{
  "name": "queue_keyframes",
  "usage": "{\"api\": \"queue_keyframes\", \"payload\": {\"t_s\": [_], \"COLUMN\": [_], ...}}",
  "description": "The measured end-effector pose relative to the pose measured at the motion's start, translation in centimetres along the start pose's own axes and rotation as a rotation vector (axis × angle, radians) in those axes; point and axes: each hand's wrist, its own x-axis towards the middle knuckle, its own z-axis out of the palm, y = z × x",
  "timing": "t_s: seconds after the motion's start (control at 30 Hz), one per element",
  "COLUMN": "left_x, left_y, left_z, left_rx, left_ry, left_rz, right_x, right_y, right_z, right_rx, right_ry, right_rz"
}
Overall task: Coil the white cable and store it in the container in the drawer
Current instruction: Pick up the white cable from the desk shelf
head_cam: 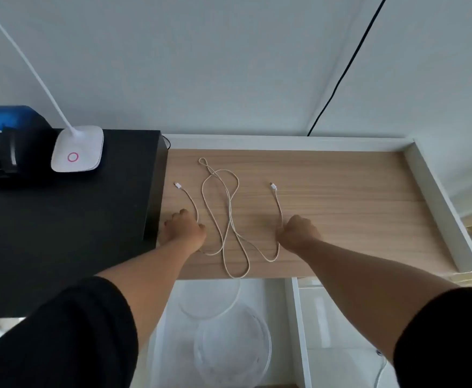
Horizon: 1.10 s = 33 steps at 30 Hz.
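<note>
The white cable [230, 217] lies in loose loops on the wooden desktop [341, 208], its two plugs pointing away from me at the left and right. My left hand [186, 228] rests on the cable's left strand, fingers closed around it. My right hand [299, 231] pinches the right strand a little below its plug. Below the desk's front edge the white drawer [299, 317] stands pulled out. Inside it sit a clear round container [232, 348] and a clear round lid [209, 298] behind it.
A black cabinet [61, 233] adjoins the desk on the left, carrying a white lamp base [77, 149] and a black and blue device [5, 141]. A raised white rim [439, 205] borders the desk at the back and right. A black wire [344, 74] runs down the wall.
</note>
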Motion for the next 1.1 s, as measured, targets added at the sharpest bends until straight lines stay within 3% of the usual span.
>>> {"api": "queue_keyframes", "payload": {"t_s": [0.17,0.4,0.53,0.67,0.8,0.97,1.1], "left_x": [0.9,1.4,0.9,-0.3,-2.3,-4.8,-7.2], "left_y": [0.1,-0.3,-1.1,-0.2,1.3,3.4,5.8], "left_z": [0.2,0.7,-0.1,-3.5,-7.7,-12.0,-13.2], "left_rx": [-0.030,-0.066,-0.508,-1.202,-1.520,-1.531,-1.315], "left_ry": [0.003,0.006,-0.026,-0.235,-0.510,-0.582,-0.459], "left_rz": [-0.127,-0.035,-0.018,-0.177,-0.161,0.002,0.156], "right_x": [0.7,1.3,0.8,-0.6,-2.5,-5.1,-7.1], "right_y": [0.4,0.6,0.2,-0.9,-2.6,-4.9,-6.9], "right_z": [0.6,1.3,1.0,0.0,-2.0,-4.5,-7.3], "right_rx": [-0.011,0.070,0.444,0.830,1.076,1.386,1.572], "right_ry": [0.005,-0.002,0.055,-0.022,-0.042,-0.177,-0.233], "right_rz": [0.016,-0.010,-0.055,-0.141,-0.199,-0.224,-0.234]}}
